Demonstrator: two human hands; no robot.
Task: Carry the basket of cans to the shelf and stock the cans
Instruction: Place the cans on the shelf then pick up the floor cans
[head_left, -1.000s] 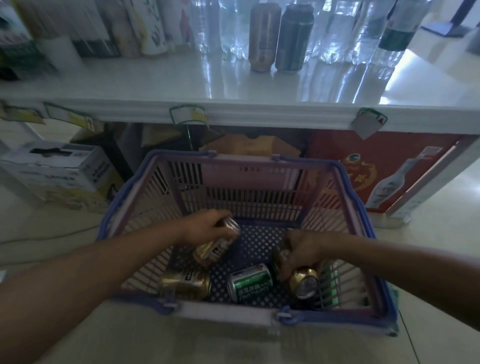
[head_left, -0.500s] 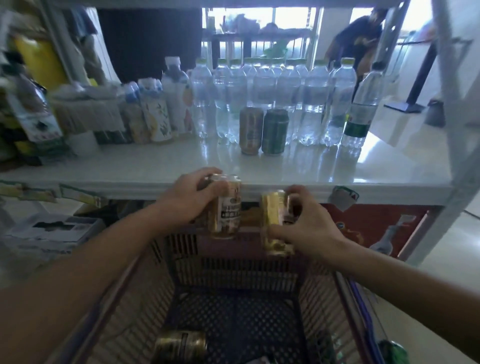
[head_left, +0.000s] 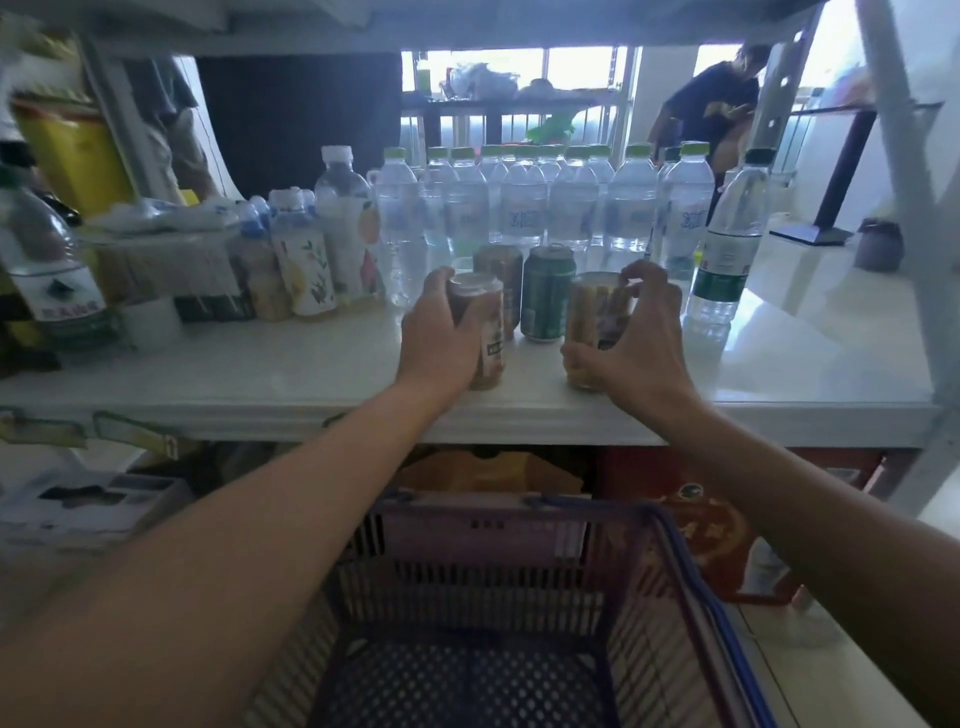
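My left hand (head_left: 441, 338) grips a brown can (head_left: 488, 332) held upright over the white shelf (head_left: 291, 374), its base at the shelf surface. My right hand (head_left: 634, 343) holds a gold can (head_left: 589, 322) upright beside it, thumb low and fingers over the top. Just behind stand a bronze can (head_left: 501, 270) and a green can (head_left: 545, 293). The purple basket (head_left: 519, 545) with blue handles sits on the floor below the shelf; its visible mesh bottom shows no cans, and its near part is cut off by the frame.
A row of clear water bottles (head_left: 571, 208) lines the shelf's back. Juice bottles (head_left: 306, 270) stand at the left, a large green-labelled bottle (head_left: 727, 260) at the right. A metal upright (head_left: 914, 208) bounds the right side. Boxes (head_left: 88, 504) sit under the shelf. A person (head_left: 711, 109) stands behind.
Both hands lifted a can each out of the basket, rose past the shelf edge and now hold them on the shelf in front of the two standing cans. The view tilted upward.
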